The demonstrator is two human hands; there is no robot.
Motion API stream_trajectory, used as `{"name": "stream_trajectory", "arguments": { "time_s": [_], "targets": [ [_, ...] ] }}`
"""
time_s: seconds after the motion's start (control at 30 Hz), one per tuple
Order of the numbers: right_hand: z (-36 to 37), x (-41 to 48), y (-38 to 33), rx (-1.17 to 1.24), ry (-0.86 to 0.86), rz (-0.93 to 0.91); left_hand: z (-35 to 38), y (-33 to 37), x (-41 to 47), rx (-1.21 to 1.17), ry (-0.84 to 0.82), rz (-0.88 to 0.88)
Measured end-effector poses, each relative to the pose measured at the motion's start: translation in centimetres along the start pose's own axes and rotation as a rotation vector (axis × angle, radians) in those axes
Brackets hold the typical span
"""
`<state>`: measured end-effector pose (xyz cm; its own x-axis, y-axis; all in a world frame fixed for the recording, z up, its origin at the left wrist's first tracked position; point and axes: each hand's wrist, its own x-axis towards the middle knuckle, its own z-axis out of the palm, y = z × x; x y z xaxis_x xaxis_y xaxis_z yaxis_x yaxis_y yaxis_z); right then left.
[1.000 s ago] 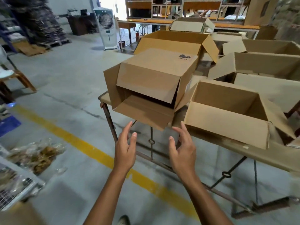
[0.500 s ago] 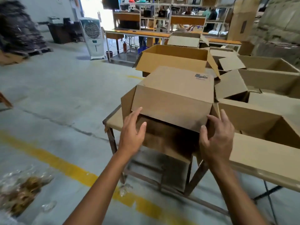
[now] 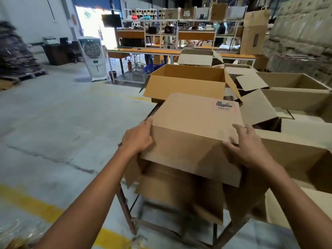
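A brown cardboard box (image 3: 195, 121) lies on its side at the near end of a metal-framed table (image 3: 124, 205), its open flaps hanging toward me. A printed stamp sits on its top face at the far right. My left hand (image 3: 137, 138) grips the box's left upper corner, thumb on top and fingers wrapped round the side. My right hand (image 3: 247, 146) holds the right upper corner, thumb on the front flap and fingers up along the side. The inside of the box is hidden by the drooping top flap.
Several open cardboard boxes crowd the table: one directly behind (image 3: 185, 86), others to the right (image 3: 294, 97) and near right (image 3: 291, 155). An air cooler (image 3: 93, 58) stands back left. A yellow floor line (image 3: 27, 202) runs past my feet. Workbenches with people are at the back.
I have stepped closer to the table. Both hands went from reaching in the air to the box's flaps, and now hold its two upper corners.
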<state>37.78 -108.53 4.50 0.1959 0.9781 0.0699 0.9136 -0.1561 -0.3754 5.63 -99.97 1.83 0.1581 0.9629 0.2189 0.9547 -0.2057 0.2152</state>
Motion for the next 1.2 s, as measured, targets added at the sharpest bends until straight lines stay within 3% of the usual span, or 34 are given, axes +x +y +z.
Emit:
{"name": "stream_trajectory", "arguments": {
  "time_s": [0.1,0.23,0.43,0.53,0.8,1.0,1.2],
  "targets": [
    [1.7,1.6,0.7,0.003,-0.162,0.086,0.7,-2.2,0.7,0.197,-0.022,0.012],
    [3.4,2.0,0.3,-0.011,-0.153,0.075,1.5,-4.8,1.7,0.297,-0.001,0.077],
    [3.9,2.1,1.1,-0.010,-0.143,0.067,2.9,-6.4,1.7,0.361,0.245,0.238],
    [3.4,2.0,1.8,0.015,-0.136,0.055,2.9,-7.0,2.1,0.364,0.247,0.308],
    [2.8,1.6,0.4,0.088,-0.067,0.213,2.6,-8.4,3.0,0.216,0.167,0.383],
    [2.6,1.3,-1.0,0.259,-0.069,0.299,1.8,-8.3,4.1,0.097,0.124,0.231],
    [1.7,-1.0,-1.4,0.722,0.016,0.328,1.2,-7.2,4.7,-0.218,0.068,0.138]
  ]
}}
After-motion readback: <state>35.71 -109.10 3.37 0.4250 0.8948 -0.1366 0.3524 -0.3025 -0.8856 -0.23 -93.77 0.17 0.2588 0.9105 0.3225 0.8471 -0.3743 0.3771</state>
